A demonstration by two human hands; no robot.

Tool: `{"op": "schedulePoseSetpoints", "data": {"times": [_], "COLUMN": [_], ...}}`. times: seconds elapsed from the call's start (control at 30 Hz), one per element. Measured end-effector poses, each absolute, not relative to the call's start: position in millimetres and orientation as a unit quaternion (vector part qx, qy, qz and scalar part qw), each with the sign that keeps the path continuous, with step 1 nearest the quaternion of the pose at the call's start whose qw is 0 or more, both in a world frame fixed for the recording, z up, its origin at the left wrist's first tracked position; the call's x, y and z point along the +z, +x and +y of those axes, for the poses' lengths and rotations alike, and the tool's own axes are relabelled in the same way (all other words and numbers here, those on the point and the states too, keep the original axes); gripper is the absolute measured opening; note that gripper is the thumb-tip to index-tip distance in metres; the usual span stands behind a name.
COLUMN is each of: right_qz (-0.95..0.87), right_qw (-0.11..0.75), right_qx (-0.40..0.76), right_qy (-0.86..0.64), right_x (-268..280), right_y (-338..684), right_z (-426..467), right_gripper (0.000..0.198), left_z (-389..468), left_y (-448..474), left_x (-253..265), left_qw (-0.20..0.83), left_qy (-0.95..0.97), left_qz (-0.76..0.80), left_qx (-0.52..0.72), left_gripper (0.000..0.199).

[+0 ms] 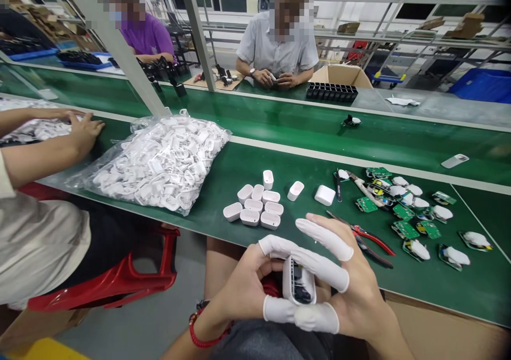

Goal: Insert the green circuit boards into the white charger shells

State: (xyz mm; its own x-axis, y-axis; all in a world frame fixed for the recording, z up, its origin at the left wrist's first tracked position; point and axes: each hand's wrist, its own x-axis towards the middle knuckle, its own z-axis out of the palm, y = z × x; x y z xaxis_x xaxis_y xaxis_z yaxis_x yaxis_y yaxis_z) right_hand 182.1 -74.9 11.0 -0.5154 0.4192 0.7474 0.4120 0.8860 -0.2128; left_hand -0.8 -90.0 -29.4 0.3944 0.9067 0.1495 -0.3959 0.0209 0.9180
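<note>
White plastic housing (287,285), pinched between left hand (249,283) and right hand (353,283), just off the near edge of the table (313,165); green surface shows between white shells (253,205) and red-handled pliers (376,238) near that edge.

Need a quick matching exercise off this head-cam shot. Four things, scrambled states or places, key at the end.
Things
1. Clear plastic bag
2. Red-handled pliers
3. White housing with dark parts inside
4. Circuit boards

States or places
A. Between the fingers of the left hand and right hand
B. Green, scattered over the right part of the bench
C. Filled with many white pieces
D. Lying on the bench, partly hidden by the right hand

Pairs: 1-C, 2-D, 3-A, 4-B
</note>
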Motion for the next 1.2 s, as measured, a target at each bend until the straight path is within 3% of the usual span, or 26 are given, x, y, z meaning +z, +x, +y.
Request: {"op": "schedulePoseSetpoints", "data": {"times": [0.37, 0.5, 0.63, 1.07, 1.2], "right_qz": [-0.863, -0.831, -0.808, -0.801, -0.786], "right_qw": [0.479, 0.513, 0.525, 0.567, 0.558], "right_qx": [-0.008, 0.077, 0.142, 0.090, 0.166], "right_qy": [-0.159, -0.201, -0.228, -0.171, -0.209], "right_x": [11, 4, 0, -8, -5], "right_y": [182, 181, 178, 170, 169], "right_z": [-65, -69, -71, -61, -67], "right_gripper": [0.044, 0.023, 0.027, 0.026, 0.058], "left_z": [-93, -93, -92, -94, -95], "left_y": [3, 3, 4, 1, -4], "left_x": [-29, -27, -28, -26, -20], "left_qw": [0.762, 0.790, 0.807, 0.786, 0.694], "left_qy": [0.441, 0.419, 0.418, 0.415, 0.491], "left_qz": [0.211, 0.197, 0.170, 0.146, 0.201], "left_qx": [0.426, 0.401, 0.381, 0.435, 0.487], "left_gripper": [0.073, 0.072, 0.076, 0.081, 0.078]}}
